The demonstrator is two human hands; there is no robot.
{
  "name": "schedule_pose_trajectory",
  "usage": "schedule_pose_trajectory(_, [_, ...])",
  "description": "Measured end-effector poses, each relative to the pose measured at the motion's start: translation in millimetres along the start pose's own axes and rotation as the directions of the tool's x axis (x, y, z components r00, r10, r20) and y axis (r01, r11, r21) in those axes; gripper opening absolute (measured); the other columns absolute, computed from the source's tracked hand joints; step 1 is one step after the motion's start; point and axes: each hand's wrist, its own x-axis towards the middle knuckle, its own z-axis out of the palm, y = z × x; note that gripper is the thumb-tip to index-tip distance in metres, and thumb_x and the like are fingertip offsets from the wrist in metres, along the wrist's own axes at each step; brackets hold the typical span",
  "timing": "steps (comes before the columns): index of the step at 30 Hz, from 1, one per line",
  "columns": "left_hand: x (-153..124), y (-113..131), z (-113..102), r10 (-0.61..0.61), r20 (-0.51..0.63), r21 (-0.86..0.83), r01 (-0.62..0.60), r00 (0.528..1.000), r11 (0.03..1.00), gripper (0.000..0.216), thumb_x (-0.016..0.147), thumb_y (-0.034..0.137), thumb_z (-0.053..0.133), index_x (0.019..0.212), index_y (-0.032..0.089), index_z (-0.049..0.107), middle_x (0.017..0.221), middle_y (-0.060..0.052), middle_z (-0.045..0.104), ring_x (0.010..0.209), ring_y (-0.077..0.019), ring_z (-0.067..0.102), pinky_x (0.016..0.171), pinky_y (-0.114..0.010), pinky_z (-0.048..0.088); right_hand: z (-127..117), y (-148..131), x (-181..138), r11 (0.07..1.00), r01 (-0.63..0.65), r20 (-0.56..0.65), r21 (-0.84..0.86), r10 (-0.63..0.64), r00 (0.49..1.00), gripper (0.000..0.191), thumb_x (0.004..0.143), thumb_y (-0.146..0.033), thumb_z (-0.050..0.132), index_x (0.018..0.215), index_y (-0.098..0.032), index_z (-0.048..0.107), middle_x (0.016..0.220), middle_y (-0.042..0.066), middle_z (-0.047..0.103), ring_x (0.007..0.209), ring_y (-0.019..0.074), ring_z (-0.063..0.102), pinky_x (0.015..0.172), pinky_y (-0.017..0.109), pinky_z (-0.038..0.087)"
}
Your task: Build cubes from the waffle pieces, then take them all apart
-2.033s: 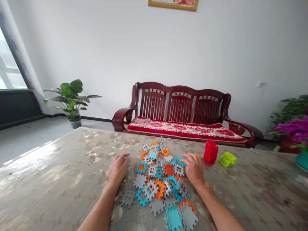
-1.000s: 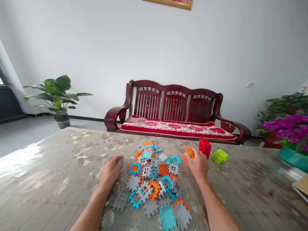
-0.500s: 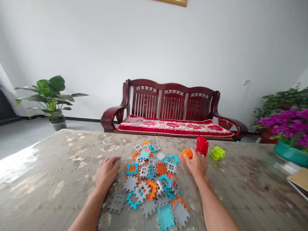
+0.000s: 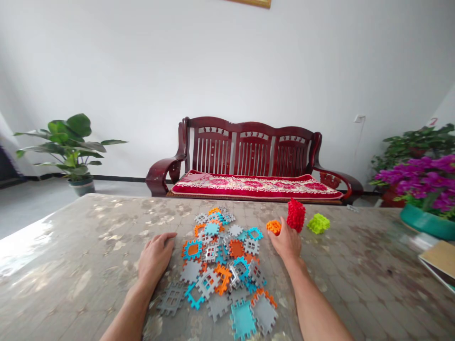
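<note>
A heap of flat interlocking plastic tiles (image 4: 223, 265) in grey, orange and teal lies on the patterned table (image 4: 88, 246). My left hand (image 4: 154, 258) rests flat on the table at the heap's left edge, fingers stretched, holding nothing. My right hand (image 4: 287, 242) reaches past the heap's right side, and its thumb and fingers pinch a small orange assembled block (image 4: 274, 227) that sits low at the tabletop. Just right of it a red assembled block (image 4: 295, 215) stands upright, and a lime green block (image 4: 318, 223) lies beyond that.
A dark red wooden bench (image 4: 249, 166) with a red cushion stands behind the table. A leafy potted plant (image 4: 71, 147) is on the floor at the left. Purple flowers (image 4: 423, 180) in a teal pot (image 4: 423, 222) and a book (image 4: 439, 263) sit at the table's right edge.
My right hand picked an orange block from the heap, carried it right and lowered it beside the red block. My left hand stayed flat. The view swung right.
</note>
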Motion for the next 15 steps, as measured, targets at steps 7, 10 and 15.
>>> schedule_pose_trajectory(7, [-1.1,0.5,0.2,0.002,-0.001,-0.023,-0.002,1.0,1.0,0.041,0.087,0.032,0.04,0.115,0.028,0.07,0.124,-0.005,0.067,0.12,-0.026,0.057,0.102,-0.038,0.044,4.4,2.5,0.6,0.999,0.002,0.005,-0.035,-0.002,1.0,0.071,0.084,-0.043,0.058,0.145,-0.012,0.041,0.115,0.018,0.067,0.106,0.033,0.062,0.088,0.041,0.044])
schedule_pose_trajectory(10, [-1.9,2.1,-0.5,-0.006,0.002,-0.034,0.006,1.0,0.999,0.041,0.088,0.032,0.039,0.116,0.028,0.07,0.124,-0.005,0.066,0.12,-0.0272,0.056,0.101,-0.04,0.044,3.5,3.3,-1.8,1.0,0.03,-0.091,-0.005,-0.03,0.995,0.07,0.084,-0.044,0.058,0.144,-0.011,0.042,0.122,0.02,0.063,0.111,0.0349,0.057,0.092,0.044,0.042])
schedule_pose_trajectory(15, [-3.8,4.5,-2.2,-0.003,-0.002,-0.045,0.003,1.0,0.999,0.041,0.089,0.031,0.039,0.116,0.028,0.07,0.123,-0.004,0.068,0.118,-0.0267,0.057,0.1,-0.039,0.044,4.5,-16.5,-7.3,0.938,0.28,-0.251,0.203,-0.226,0.941,0.044,0.088,-0.03,0.05,0.13,-0.018,0.058,0.129,0.013,0.062,0.119,0.0278,0.053,0.103,0.041,0.037])
